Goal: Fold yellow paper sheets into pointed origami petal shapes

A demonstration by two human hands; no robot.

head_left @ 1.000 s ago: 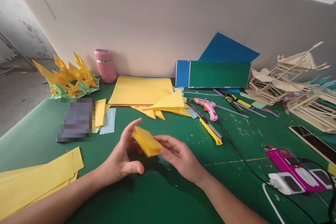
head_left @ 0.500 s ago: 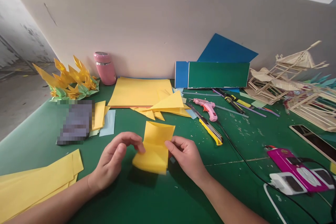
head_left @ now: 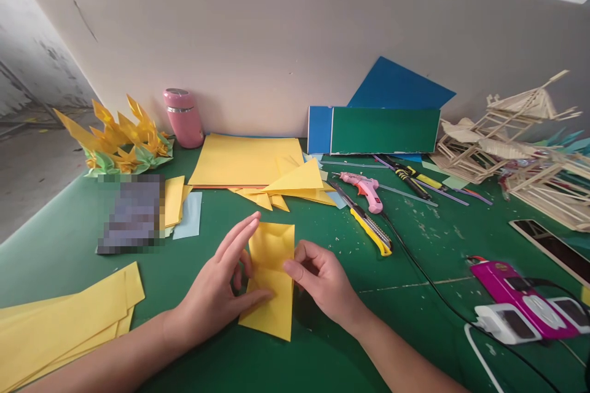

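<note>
A folded strip of yellow paper point(head_left: 271, 313) is held above the green table, with a crease running across its middle. My right hand point(head_left: 325, 279) pinches its right edge near the crease between thumb and fingers. At the left edge is my left hand point(head_left: 221, 276), open, its thumb lying against the lower half of the paper. Two of its fingers stretch up beside the upper half, while the others curl near the edge. Further left, a stack of long yellow paper strips point(head_left: 69, 325) lies near my left forearm.
Beyond the hands are large yellow sheets point(head_left: 249, 159), folded yellow pieces point(head_left: 295, 181), a yellow utility knife point(head_left: 371, 230) and a pink glue gun point(head_left: 364, 189) with its cord. A pink flask point(head_left: 184, 120) stands behind. Right are a magenta power strip point(head_left: 514, 298), a phone point(head_left: 548, 249) and stick models point(head_left: 493, 141).
The paper's lower half has swung down and now hangs flatter towards me. My left hand has moved right, its fingers straightening upward and its thumb coming onto the paper. My right hand keeps its pinch.
</note>
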